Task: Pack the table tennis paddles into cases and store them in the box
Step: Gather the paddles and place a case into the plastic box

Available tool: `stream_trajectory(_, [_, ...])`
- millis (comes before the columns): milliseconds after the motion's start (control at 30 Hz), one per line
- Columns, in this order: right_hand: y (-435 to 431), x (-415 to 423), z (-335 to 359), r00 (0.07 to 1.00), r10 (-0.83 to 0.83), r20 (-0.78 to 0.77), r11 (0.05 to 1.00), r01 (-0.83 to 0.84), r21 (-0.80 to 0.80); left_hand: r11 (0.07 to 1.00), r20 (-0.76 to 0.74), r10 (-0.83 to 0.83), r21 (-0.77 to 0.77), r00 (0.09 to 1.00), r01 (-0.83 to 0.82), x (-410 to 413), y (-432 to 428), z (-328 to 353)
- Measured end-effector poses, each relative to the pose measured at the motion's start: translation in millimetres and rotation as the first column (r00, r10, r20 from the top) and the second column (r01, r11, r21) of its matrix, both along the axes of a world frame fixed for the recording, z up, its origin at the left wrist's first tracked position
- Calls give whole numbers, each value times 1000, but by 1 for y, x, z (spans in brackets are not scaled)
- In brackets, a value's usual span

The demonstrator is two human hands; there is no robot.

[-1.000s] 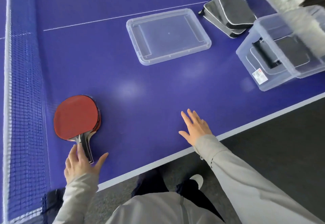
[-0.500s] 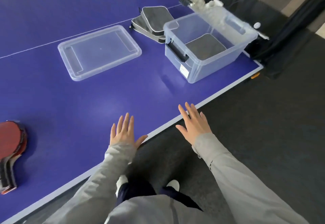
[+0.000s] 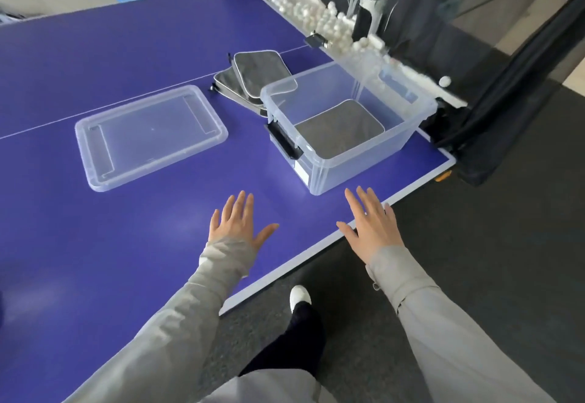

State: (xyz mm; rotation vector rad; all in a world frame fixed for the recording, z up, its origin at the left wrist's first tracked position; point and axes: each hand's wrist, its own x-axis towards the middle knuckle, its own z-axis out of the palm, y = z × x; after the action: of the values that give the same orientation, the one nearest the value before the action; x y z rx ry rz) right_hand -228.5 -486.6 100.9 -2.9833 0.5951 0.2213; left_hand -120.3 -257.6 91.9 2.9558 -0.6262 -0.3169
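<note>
Head view: the left hand (image 3: 237, 227) and the right hand (image 3: 373, 230) are spread, fingers straight, holding nothing. The left is above the purple table (image 3: 95, 260), the right above its near edge. Bare tabletop lies ahead, up to the clear box (image 3: 361, 163), which holds one grey case (image 3: 340, 124). More cases (image 3: 253, 75) are stacked just behind it, and the lid (image 3: 148, 136) lies to its left.

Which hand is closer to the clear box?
Right. The right hand is just in front of the box, near its front corner; the left hand is farther left.
</note>
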Motion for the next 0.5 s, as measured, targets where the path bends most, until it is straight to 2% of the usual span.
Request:
stream_trajectory(100, [-35, 37, 11, 998, 43, 51, 998, -41, -44, 995, -23, 66, -71, 998, -67, 34, -31, -1])
stream_trajectory(333, [-119, 124, 42, 984, 178, 31, 977, -173, -122, 950, -19, 205, -238, 979, -203, 128, -108, 5])
stream_trajectory(500, [-156, 179, 51, 983, 184, 24, 979, -181, -90, 938, -20, 246, -245, 969, -243, 184, -133, 16])
